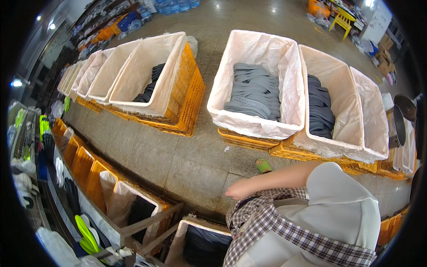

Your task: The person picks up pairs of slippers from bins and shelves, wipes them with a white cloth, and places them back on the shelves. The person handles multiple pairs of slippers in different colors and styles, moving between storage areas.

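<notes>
My right hand (239,189) hangs in front of the checked apron (302,231), below a white sleeve (340,191). Its fingers point away and are mostly hidden, so I cannot tell whether they hold anything. My left hand does not show. Nearest below the hand is a lined crate (178,238) of dark flat pieces (207,247). Beyond the arm stands a white-lined crate (289,84) with overlapping grey curved pieces (253,91). To its right, another lined crate (342,107) contains darker grey pieces (319,107).
More lined crates (147,75) form a row at upper left, on orange baskets (191,98). Along the lower left runs a bench (89,200) with bright green pieces (87,236) and orange crates (82,164) beside it. A green slipper (263,166) shows on the floor (178,151). A yellow chair (342,21) stands farther off.
</notes>
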A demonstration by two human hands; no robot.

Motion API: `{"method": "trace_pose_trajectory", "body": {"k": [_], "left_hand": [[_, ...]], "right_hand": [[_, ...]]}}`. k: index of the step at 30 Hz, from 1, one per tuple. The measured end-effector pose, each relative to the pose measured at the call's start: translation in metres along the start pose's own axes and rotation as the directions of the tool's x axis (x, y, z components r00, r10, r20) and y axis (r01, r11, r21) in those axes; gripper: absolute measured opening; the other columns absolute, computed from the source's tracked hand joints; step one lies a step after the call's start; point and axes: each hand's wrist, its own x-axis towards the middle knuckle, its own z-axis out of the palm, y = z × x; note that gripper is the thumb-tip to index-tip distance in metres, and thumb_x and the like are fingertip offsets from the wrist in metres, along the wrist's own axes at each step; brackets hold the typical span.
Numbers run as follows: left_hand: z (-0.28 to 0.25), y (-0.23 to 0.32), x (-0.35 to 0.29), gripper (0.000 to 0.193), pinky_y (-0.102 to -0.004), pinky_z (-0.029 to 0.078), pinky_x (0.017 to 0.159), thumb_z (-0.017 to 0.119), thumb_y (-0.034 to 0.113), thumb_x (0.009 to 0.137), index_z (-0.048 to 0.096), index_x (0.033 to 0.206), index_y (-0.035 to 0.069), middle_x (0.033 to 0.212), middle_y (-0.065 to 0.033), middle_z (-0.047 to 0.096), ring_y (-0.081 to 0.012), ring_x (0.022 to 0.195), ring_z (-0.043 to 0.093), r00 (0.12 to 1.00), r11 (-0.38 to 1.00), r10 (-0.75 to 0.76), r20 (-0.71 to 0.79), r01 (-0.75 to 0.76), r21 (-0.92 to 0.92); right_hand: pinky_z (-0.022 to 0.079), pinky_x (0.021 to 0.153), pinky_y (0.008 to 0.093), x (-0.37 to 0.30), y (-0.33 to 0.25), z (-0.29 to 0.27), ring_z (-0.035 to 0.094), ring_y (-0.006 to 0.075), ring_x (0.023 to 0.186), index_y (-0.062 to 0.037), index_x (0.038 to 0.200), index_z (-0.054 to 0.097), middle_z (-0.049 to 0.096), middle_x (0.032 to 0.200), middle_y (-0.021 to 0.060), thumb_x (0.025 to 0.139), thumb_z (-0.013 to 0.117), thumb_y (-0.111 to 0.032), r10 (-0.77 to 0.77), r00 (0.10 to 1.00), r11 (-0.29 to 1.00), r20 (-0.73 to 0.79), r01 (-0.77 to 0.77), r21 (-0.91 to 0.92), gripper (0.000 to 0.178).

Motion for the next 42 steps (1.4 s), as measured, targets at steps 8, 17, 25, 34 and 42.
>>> {"method": "trace_pose_trajectory", "body": {"k": [8, 17, 25, 34, 42], "left_hand": [[0.088, -0.083, -0.115, 0.079, -0.0485, 0.025, 0.111, 0.045, 0.054, 0.082, 0.029, 0.142, 0.005, 0.146, -0.0162, 0.031, -0.0346, 0.135, 0.029, 0.974, 0.98, -0.182, 0.137, 0.167, 0.109], [0.192, -0.157, -0.191, 0.092, -0.0476, 0.026, 0.11, 0.057, 0.055, 0.076, 0.024, 0.144, 0.002, 0.146, -0.0191, 0.027, -0.0362, 0.134, 0.028, 0.823, 0.888, -0.441, 0.357, 0.342, 0.309], [0.373, -0.328, -0.204, 0.106, -0.0456, 0.016, 0.112, 0.064, 0.024, 0.081, -0.019, 0.145, 0.004, 0.151, -0.0243, 0.001, -0.0348, 0.139, 0.011, 0.497, 0.45, -0.644, 0.581, -0.368, 0.814], [0.49, -0.592, -0.221, 0.065, -0.0454, 0.034, 0.103, 0.056, 0.043, 0.089, 0.042, 0.133, -0.002, 0.133, -0.0216, 0.048, -0.0355, 0.126, 0.042, -0.151, 0.294, -0.864, 0.48, -0.926, 0.237], [0.471, -0.735, -0.222, 0.09, -0.0589, 0.023, 0.107, 0.061, 0.062, 0.075, 0.033, 0.142, 0.009, 0.147, -0.0112, 0.034, -0.0256, 0.138, 0.028, -0.258, 0.144, -0.928, 0.27, -0.915, -0.378]], "right_hand": [[0.049, 0.077, 0.047, 0.023, 0.017, -0.06, 0.061, 0.0353, 0.093, -0.0035, 0.115, 0.053, 0.063, 0.099, 0.0155, 0.084, 0.056, -0.019, -0.194, 0.97, 0.97, -0.147, 0.213, 0.12, 0.034], [0.03, 0.107, 0.0419, -0.008, 0.031, -0.151, 0.029, 0.0367, 0.134, -0.0028, 0.146, 0.007, 0.026, 0.144, 0.0285, 0.085, 0.062, -0.052, -0.071, 0.94, 0.475, -0.333, 0.326, 0.818, 0.095], [0.026, 0.111, 0.0449, -0.123, 0.157, -0.225, 0.028, 0.0375, 0.133, 0.0025, 0.145, 0.003, 0.024, 0.142, 0.0277, 0.066, 0.075, -0.028, 0.242, 0.728, 0.386, -0.642, 0.535, 0.752, 0.111], [0.038, 0.1, 0.0444, -0.231, 0.395, -0.267, 0.043, 0.0405, 0.121, -0.0028, 0.146, 0.008, 0.04, 0.131, 0.0276, 0.068, 0.068, -0.021, 0.793, -0.003, 0.586, -0.609, 0.278, 0.761, 0.1], [0.033, 0.096, 0.055, -0.193, 0.473, -0.212, 0.049, 0.0416, 0.111, -0.0194, 0.148, 0.014, 0.047, 0.12, 0.0253, 0.068, 0.071, -0.03, 0.852, -0.091, 0.355, -0.515, -0.623, 0.697, 0.099]]}}
